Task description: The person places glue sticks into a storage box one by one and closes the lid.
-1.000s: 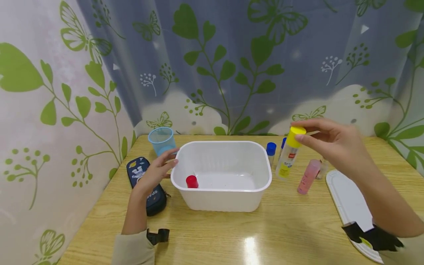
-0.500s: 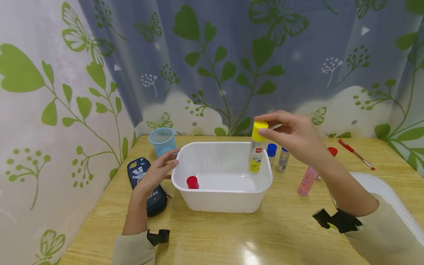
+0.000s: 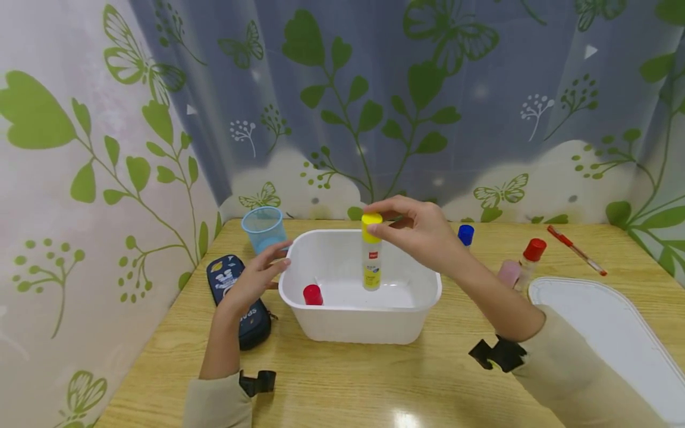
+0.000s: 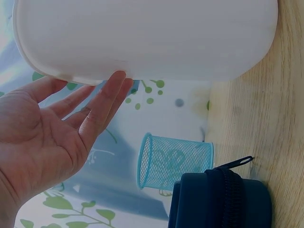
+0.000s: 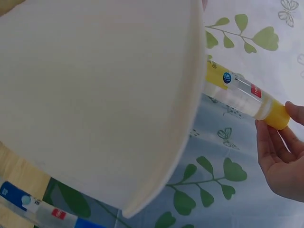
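Note:
My right hand [image 3: 414, 229] pinches the yellow cap of a clear glue bottle [image 3: 371, 261] between thumb and fingers. The bottle hangs upright, its lower part inside a white plastic tub [image 3: 358, 326]. In the right wrist view the tub wall hides the bottom of that glue bottle [image 5: 237, 92]. My left hand [image 3: 257, 276] rests its fairly straight fingers against the tub's left rim and outer wall; the left wrist view shows those fingers [image 4: 102, 102] on the wall. A red cap [image 3: 313, 295] pokes up inside the tub at the left.
A blue mesh cup [image 3: 263, 229] and a dark pencil case [image 3: 254, 324] stand left of the tub. On the right are a blue-capped bottle [image 3: 466, 235], a red-capped bottle [image 3: 534, 251], a pink bottle [image 3: 509, 273], a red pen [image 3: 578, 251] and a white board [image 3: 605, 327].
My right hand has carried the glue bottle leftward from the table right of the tub, over the rim and into the tub. The left hand has stayed at the rim.

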{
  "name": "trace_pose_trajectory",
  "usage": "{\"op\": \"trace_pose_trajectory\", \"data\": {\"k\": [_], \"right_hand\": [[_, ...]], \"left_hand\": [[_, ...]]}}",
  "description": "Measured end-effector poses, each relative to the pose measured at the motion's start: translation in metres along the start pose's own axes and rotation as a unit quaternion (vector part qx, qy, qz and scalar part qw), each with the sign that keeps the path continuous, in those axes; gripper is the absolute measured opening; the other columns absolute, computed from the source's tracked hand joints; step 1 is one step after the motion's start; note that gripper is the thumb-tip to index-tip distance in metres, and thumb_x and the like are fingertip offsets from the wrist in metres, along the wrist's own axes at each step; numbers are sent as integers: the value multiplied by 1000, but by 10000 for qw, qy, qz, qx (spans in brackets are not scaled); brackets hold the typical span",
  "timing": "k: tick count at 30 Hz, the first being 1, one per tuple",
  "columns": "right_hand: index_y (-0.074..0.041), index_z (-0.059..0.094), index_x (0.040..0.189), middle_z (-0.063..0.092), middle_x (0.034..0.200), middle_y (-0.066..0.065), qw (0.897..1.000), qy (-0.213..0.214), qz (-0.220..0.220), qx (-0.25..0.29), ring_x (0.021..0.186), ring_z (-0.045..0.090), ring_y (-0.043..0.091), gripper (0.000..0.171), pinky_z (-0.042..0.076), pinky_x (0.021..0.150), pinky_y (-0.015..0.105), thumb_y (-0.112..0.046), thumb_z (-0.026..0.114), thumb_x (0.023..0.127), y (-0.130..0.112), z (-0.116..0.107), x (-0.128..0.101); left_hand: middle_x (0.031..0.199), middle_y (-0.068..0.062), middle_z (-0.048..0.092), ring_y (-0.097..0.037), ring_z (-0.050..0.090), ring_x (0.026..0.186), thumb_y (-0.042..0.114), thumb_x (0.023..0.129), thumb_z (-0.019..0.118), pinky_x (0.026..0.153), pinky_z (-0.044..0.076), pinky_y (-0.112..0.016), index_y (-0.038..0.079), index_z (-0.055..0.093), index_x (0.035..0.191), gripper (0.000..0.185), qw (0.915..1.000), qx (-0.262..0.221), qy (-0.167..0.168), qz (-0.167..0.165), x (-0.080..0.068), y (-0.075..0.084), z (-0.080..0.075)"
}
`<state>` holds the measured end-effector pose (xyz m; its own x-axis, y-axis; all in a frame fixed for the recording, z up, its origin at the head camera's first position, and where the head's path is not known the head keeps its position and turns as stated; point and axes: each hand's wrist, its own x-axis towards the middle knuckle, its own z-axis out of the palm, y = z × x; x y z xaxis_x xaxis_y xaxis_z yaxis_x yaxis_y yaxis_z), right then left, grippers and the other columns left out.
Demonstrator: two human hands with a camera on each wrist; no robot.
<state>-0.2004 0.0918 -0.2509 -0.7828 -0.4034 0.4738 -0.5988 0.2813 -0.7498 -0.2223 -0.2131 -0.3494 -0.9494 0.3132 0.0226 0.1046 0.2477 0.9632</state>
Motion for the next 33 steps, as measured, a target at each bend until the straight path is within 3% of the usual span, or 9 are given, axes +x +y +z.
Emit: {"op": "trace_pose_trajectory", "data": {"k": [13,33], "right_hand": [[-8,66,110,63,106,0,9989,-265,396,-31,92,57,15,28,49,77,28,-17,70,83,18,33,4],[0,66,107,65,104,6,9939,-997,384,282,94,60,20,26,50,77,26,-6,69,82,50,69,1]], "left_hand": [[137,-21,35,-37,43,117,24,99,45,86,44,-49,7,28,143,51,10000,-12,-25,87,1,-2,0],[137,-21,34,-36,44,116,25,98,46,85,46,-46,7,28,143,51,10000,8,-11,86,1,-3,-1]]}}
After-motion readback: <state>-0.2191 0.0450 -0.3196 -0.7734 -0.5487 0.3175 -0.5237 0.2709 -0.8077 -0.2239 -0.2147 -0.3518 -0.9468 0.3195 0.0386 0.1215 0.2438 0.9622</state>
